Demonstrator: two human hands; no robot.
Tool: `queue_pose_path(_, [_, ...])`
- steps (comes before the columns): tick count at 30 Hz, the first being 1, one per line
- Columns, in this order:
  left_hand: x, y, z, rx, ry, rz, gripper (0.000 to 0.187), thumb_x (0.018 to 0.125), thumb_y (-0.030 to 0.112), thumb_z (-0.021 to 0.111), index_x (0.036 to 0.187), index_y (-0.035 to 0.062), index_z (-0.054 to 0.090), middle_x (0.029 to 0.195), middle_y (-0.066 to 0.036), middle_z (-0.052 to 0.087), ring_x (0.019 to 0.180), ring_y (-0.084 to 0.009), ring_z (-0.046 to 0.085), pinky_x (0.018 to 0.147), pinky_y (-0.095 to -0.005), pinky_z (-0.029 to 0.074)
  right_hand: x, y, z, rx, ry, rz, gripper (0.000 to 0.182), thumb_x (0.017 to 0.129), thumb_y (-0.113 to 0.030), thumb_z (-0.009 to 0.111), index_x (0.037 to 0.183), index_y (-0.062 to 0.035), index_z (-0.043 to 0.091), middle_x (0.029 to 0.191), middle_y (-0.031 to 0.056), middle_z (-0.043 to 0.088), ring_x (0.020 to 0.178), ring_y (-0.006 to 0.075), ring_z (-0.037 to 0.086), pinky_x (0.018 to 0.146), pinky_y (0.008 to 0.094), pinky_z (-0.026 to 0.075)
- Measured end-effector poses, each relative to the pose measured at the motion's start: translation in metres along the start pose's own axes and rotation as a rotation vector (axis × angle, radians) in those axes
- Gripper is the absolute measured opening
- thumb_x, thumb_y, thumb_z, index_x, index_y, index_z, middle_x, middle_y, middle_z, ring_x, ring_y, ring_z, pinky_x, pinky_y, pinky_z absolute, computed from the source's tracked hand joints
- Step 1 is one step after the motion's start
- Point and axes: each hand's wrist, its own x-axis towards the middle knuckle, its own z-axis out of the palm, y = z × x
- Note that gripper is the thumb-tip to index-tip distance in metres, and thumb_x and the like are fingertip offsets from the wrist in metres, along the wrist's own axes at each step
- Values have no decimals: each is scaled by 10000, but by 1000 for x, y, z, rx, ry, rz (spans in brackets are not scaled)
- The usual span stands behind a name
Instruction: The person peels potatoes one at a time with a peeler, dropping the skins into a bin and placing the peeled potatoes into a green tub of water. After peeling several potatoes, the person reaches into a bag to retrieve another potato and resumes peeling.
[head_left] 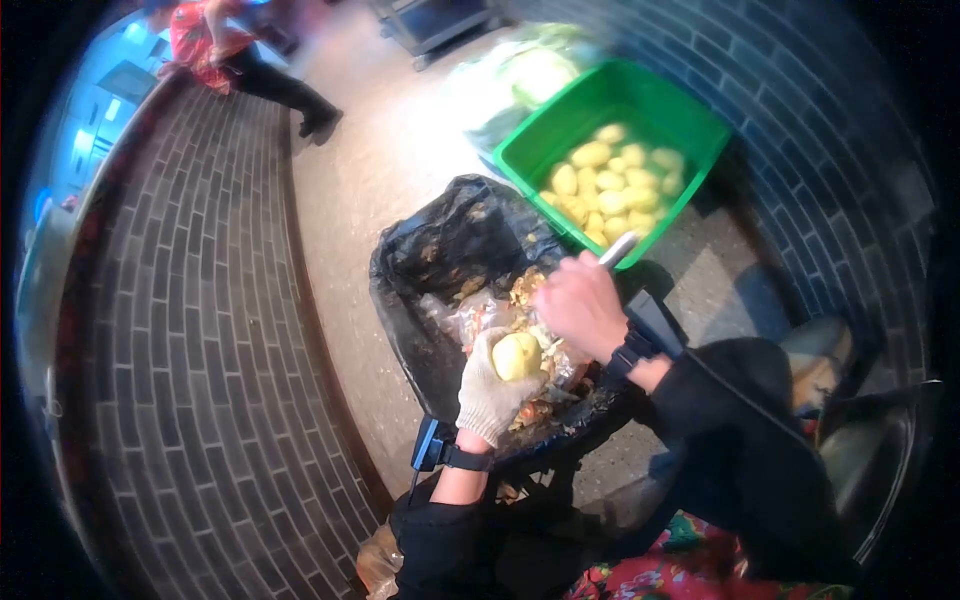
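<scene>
"Where's the light strongest?"
"On the floor (405, 150), up by the clear bag (480, 105); both wash out to white there."
"And the dim parts?"
"The liner (400, 310) and the sleeves (740, 420) sink to near black, with little detail. A cool blue glow comes in at upper left."
"Is it sharp?"
"Fair in the middle: the potato (517, 357) is bright and readable. The right hand (583, 308) looks a bit soft, the person (210, 50) is blurred, and haze veils the tub's (700, 120) right side."
"Edges?"
"Strongly bent; the left wall (200, 300) curves, and the corners go black."
</scene>
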Motion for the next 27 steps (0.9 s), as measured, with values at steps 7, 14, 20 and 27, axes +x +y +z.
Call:
queue_pose_path(7, [4, 7, -8, 78, 99, 136, 653, 599, 157, 853, 1179, 80, 562, 1088, -158, 636, 1030, -330, 622, 901, -378, 494, 12, -4, -12, 70, -22, 127, 325, 871, -161, 535, 564, -81, 609, 589, 86, 596, 658, 271, 563, 683, 402, 396])
queue_pose_path(14, [-2, 8, -6, 248, 198, 263, 629, 579, 105, 843, 1147, 75, 576, 1088, -142, 632, 1027, -334, 617, 901, -379, 493, 9, -12, -13, -9, -24, 33, 304, 836, -152, 575, 542, -77, 596, 577, 64, 587, 650, 261, 555, 689, 395, 400])
queue_pose_path(20, [0, 13, -11, 186, 204, 296, 598, 573, 94, 853, 1102, 62, 576, 1055, -138, 625, 996, -342, 615, 878, -394, 495, 11, -11, -18, -53, 44, 78, 291, 822, -135, 587, 536, -83, 579, 574, 65, 577, 651, 251, 546, 678, 395, 397])
queue_pose_path(27, [0, 14, -5, 247, 215, 310, 595, 565, 99, 858, 1093, 59, 586, 1074, -150, 628, 1014, -353, 610, 889, -401, 489, 3, -23, -13, 228, 118, 86, 279, 830, -102, 580, 554, -89, 547, 574, 65, 541, 643, 254, 534, 663, 381, 391])
